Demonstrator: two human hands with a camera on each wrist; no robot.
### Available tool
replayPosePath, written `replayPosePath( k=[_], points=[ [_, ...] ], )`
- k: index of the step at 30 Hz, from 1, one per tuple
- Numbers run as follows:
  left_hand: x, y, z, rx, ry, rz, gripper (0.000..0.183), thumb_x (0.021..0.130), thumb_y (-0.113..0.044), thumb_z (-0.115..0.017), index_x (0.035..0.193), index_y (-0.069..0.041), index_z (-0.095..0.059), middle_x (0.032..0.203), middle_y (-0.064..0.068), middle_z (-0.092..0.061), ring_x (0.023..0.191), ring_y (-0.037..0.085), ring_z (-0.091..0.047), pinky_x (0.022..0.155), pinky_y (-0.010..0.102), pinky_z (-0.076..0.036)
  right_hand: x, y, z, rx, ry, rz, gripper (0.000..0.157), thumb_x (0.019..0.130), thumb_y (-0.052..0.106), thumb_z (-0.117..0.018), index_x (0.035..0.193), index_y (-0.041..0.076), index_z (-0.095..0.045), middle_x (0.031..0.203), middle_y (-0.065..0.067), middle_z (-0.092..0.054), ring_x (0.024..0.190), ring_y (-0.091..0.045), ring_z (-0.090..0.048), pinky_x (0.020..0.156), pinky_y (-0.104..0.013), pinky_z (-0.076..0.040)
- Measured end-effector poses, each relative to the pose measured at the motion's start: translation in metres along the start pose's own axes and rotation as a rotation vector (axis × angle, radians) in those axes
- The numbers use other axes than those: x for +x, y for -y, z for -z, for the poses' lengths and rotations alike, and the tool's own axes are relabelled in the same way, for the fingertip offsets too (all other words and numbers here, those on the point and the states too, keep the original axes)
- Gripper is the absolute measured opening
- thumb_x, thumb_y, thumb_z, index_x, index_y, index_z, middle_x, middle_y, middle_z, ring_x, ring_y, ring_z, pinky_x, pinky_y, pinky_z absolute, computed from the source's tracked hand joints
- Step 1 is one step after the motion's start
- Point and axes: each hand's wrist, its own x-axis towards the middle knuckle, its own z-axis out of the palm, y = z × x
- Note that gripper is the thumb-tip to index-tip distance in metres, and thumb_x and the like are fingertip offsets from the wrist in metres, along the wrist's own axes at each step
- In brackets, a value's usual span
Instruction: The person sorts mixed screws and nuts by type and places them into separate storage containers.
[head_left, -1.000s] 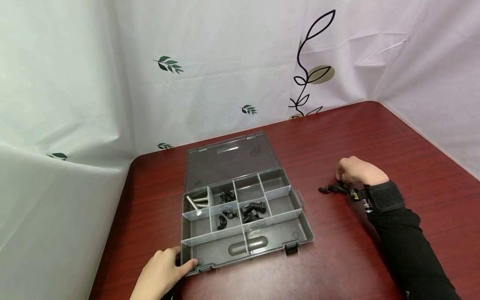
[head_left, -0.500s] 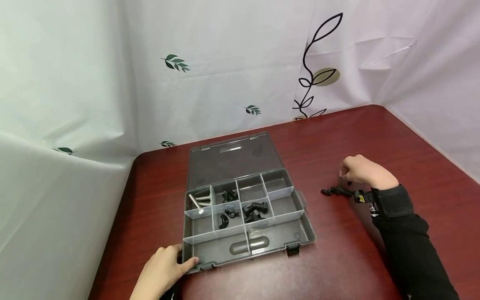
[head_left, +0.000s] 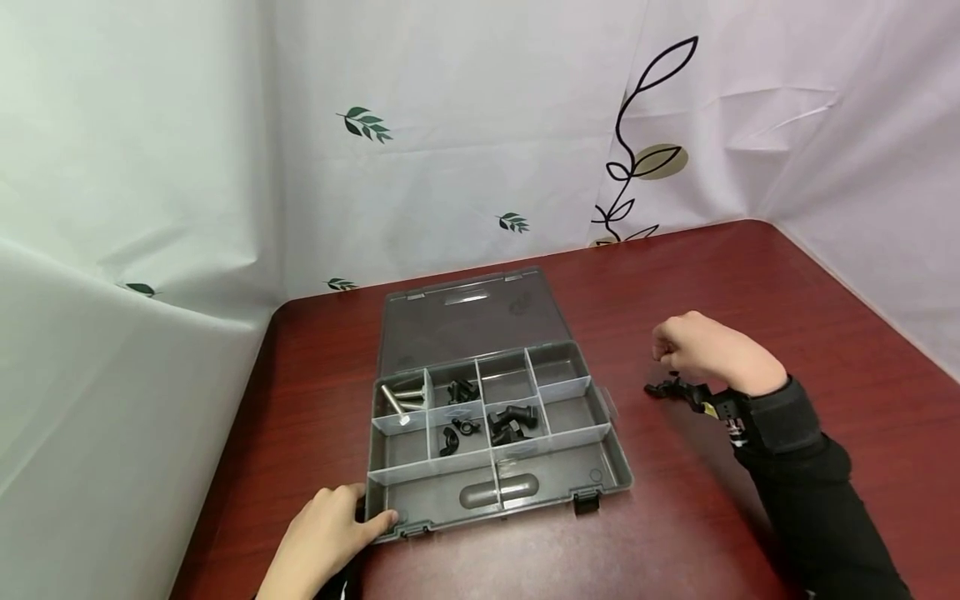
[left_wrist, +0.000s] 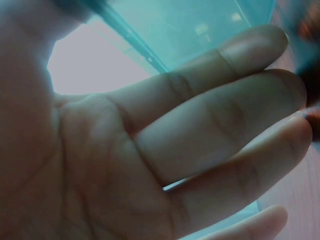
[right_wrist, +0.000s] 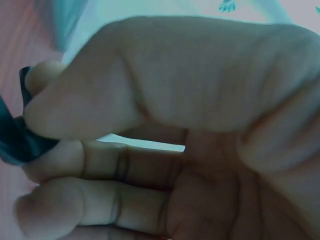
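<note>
An open grey compartment box lies on the table with its lid folded back. My left hand grips its front left corner, thumb over the rim and fingers along the outside; the left wrist view shows those fingers extended. To the right of the box, my right hand pinches a dark wing nut between thumb and fingers, partly hidden by them. Below that hand lie several small black parts, one wing-shaped. Black wing nuts share one compartment of the box.
Silver bolts sit in the back left compartment. Black screws and larger black bolts fill two others. The clear grey lid lies flat behind the box. A white curtain borders the table.
The right hand shifted slightly right, then moved back left above the loose black parts. The left hand stays on the box corner. The head view has turned a little.
</note>
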Motion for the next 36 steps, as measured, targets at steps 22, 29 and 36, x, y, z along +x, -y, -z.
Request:
replayPosePath(
  k=[22,29,36],
  points=[
    [0.003,-0.002,0.001,0.033,0.007,-0.001,0.04,0.072,-0.052,-0.071,0.08,-0.014,-0.061,0.058,-0.003,-0.048,0.058,0.015,-0.048,0.055,0.04,-0.039,0.027,0.075,-0.016,-0.047,-0.092,0.276,0.027,0.073,-0.007,-0.047,0.062,0.018,-0.044,0.061,0.009,-0.033,0.054,-0.005,-0.029,0.052,-0.023,-0.026],
    [0.002,-0.002,0.0,0.031,0.009,0.003,0.042,0.071,-0.049,-0.072,0.084,-0.01,-0.063,0.059,-0.002,-0.051,0.059,0.016,-0.05,0.056,0.04,-0.041,0.035,0.09,-0.015,-0.032,-0.056,0.268,0.026,0.075,-0.007,-0.044,0.064,0.017,-0.047,0.062,0.007,-0.043,0.043,-0.003,-0.04,0.048,-0.023,-0.032],
    [0.0,-0.002,-0.001,0.02,-0.012,0.001,0.036,0.072,-0.048,-0.071,0.073,-0.016,-0.056,0.053,-0.003,-0.042,0.055,0.016,-0.04,0.054,0.037,-0.036,0.044,0.103,-0.014,-0.105,-0.09,0.358,0.03,0.07,-0.009,-0.039,0.06,0.019,-0.041,0.062,0.009,-0.036,0.052,-0.004,-0.032,0.05,-0.022,-0.026]
  ],
)
